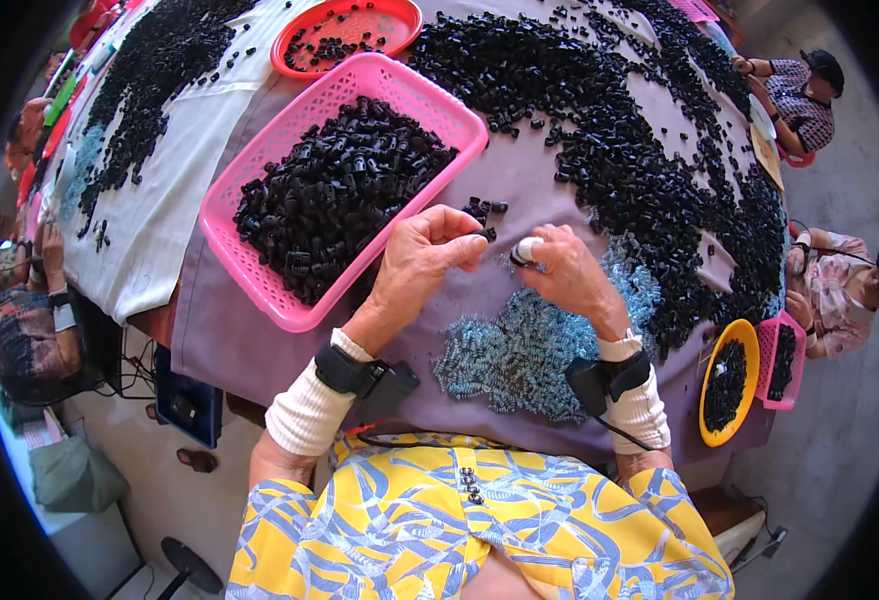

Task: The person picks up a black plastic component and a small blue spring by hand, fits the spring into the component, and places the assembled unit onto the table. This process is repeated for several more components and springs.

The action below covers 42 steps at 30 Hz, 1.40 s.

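Note:
My left hand (425, 262) is closed in a pinch beside the pink basket (305, 318). A small black plastic part shows at its fingertips, partly hidden. Close by on the cloth lie a few black plastic parts (485, 208). To the right, my right hand (572, 278) has its fingers curled in, with white tape round one finger; whatever they hold is hidden. Small silvery-blue coil springs (515, 355) lie heaped under and in front of that hand. Many black plastic parts (335, 190) fill the basket.
Loose black parts (650, 170) spread over the cloth-covered table (235, 330). A red tray (385, 30) stands beyond the basket. A yellow bowl (707, 425) and a smaller pink basket (788, 390) are at the right edge. Other people sit around the table.

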### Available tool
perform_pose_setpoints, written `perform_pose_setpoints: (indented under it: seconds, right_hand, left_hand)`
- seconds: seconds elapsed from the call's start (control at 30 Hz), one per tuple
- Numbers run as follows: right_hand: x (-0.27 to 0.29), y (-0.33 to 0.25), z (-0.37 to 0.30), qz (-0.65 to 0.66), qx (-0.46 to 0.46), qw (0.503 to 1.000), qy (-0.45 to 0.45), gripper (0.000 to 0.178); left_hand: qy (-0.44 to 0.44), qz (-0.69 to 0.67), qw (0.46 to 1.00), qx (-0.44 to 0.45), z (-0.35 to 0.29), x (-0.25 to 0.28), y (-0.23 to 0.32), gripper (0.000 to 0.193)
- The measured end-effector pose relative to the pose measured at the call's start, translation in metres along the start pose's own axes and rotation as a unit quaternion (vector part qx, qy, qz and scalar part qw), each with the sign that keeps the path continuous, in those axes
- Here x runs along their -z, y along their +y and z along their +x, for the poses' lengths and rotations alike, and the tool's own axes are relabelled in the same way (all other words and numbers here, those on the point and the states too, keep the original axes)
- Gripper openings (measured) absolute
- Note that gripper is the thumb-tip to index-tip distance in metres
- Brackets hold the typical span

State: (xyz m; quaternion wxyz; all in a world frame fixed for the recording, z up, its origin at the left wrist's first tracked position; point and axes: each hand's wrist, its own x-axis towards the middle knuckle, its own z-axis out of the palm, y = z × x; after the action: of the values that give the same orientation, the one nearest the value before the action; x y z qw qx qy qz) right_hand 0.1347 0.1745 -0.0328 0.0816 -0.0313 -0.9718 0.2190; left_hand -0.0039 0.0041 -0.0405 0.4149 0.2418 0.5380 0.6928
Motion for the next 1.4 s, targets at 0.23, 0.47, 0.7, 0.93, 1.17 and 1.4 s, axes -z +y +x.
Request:
perform_pose_setpoints:
  seconds: [0.23,0.47,0.7,0.93,1.17,1.4]
  right_hand:
    - [-0.018,-0.001,-0.007,-0.157,0.026,0.987,-0.019,0.010]
    - [0.002,-0.013,0.002,0.134,-0.081,0.983,0.098,0.009]
    - [0.012,-0.031,0.020,0.277,-0.081,0.948,0.135,0.014]
    - [0.011,-0.033,0.029,0.204,-0.005,0.968,0.145,0.014]
    - [0.024,-0.033,0.040,0.195,0.012,0.976,0.091,0.015]
    - [0.025,-0.033,0.061,0.375,-0.057,0.922,0.073,0.021]
  left_hand:
    - [-0.005,-0.045,0.999,0.025,0.000,-0.001,-0.002,0.016]
    - [-0.018,-0.122,0.991,0.055,-0.003,0.000,-0.005,0.021]
    - [-0.022,-0.075,0.996,0.030,-0.004,-0.005,-0.002,0.021]
    - [-0.023,-0.007,1.000,-0.009,-0.004,-0.001,-0.004,0.020]
    - [0.004,0.035,0.999,-0.038,-0.005,-0.007,0.005,0.022]
    - [0.005,0.091,0.993,-0.068,-0.001,-0.002,0.026,0.022]
